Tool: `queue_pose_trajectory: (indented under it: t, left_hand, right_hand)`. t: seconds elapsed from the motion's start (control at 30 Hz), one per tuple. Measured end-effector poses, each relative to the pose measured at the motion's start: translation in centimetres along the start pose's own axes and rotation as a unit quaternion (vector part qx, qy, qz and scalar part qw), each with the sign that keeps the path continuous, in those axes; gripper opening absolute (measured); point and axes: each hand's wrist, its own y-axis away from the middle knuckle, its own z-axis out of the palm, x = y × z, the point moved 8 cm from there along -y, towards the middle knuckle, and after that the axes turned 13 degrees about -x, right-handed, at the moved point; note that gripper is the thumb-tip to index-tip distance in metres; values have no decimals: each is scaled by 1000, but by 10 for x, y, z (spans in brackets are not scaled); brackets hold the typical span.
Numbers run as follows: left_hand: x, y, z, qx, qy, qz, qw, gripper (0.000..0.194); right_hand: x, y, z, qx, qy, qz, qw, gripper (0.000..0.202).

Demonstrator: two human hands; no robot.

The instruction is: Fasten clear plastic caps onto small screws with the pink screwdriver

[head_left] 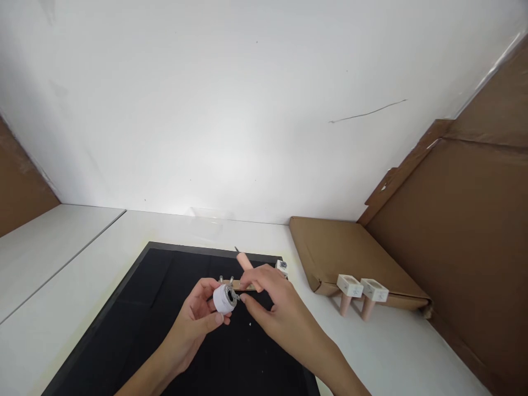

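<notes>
Left hand (pixel 198 313) grasps a white cylinder (pixel 221 300) above the black mat (pixel 136 308), tilted, it seems, to turn its open mouth toward the right hand (pixel 278 300), which grips a peach-handled tool (pixel 244 260), dark tip pointing away, likely tucked under the fingers to free the thumb beside the mouth; can't tell whether the thumb touches it. Cylinder: smooth pale wall, rough grey matter edging a dark hollow. Farther right, two white blocks (pixel 363 288) with pinkish handles stand on the surface (pixel 391 349) by a flat cardboard box (pixel 338 247), presumably parked off the mat.
</notes>
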Motion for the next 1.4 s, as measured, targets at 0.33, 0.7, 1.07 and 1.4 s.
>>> queue_pose_trajectory:
  t: [0.33, 0.7, 1.07, 1.4]
  left_hand:
    - [1, -1, 4, -9, -13, 6, 1000, 29]
    - [5, -2, 3, -4, -56, 39, 998, 30]
    - [6, 2, -3, 18, -188, 138, 972, 26]
    - [11, -3, -2, 59, -100, 49, 992, 36]
  right_hand:
    - [-4, -1, 11, -25, 58, -18, 998, 27]
    - [-7, 0, 5, 20, 115, -35, 993, 24]
    - [-6, 6, 1, 34, 141, -34, 989, 27]
    - [27, 5, -25, 12, 42, 52, 998, 14]
